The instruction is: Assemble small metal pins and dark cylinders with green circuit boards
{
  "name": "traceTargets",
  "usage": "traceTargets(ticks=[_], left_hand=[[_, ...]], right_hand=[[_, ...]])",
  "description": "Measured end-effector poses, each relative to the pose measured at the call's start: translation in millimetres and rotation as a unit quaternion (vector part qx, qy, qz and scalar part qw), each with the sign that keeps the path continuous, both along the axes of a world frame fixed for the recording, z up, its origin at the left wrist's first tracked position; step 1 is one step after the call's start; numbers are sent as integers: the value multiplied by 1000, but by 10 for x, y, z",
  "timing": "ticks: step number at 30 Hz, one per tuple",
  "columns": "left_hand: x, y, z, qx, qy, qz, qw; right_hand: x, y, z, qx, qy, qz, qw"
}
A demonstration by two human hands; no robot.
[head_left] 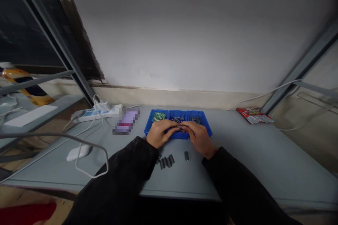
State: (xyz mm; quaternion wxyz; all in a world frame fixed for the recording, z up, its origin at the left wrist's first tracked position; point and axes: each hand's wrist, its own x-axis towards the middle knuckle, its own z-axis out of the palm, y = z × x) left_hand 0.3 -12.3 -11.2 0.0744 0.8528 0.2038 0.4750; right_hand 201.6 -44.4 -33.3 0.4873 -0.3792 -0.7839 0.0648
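Note:
My left hand and my right hand meet fingertip to fingertip over the front of the blue bins. Both are closed, pinching a small dark piece between them; the fingers mostly cover it, so its kind is unclear. Green pieces lie in the left blue bin. Thin metal pins or screws fill the middle bin, and dark grey parts the right bin. On the table before my hands are several dark grey cylinders, with a single cylinder apart to their right.
Left on the grey table are a purple, pixelated phone-like object, a white power strip, a white mouse-shaped object and a looping cable. A red packet lies at the back right. The wall rises behind.

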Motion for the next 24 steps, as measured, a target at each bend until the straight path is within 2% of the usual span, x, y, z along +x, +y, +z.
traceTargets(ticks=[4, 9, 16, 24], left_hand=[[2, -17, 10, -3, -20, 24, 1000], [0, -22, 2, -12, -6, 14, 1000], [-4, -14, -18, -5, -6, 22, 1000], [1, -22, -22, -8, -9, 23, 1000]], right_hand=[[7, -1, 2, -9, -15, -20, 1000], [16, 0, 0, 16, -42, -45, 998], [-5, -6, -12, 6, -55, -59, 997], [-3, 1, -2, 26, -75, -62, 995]])
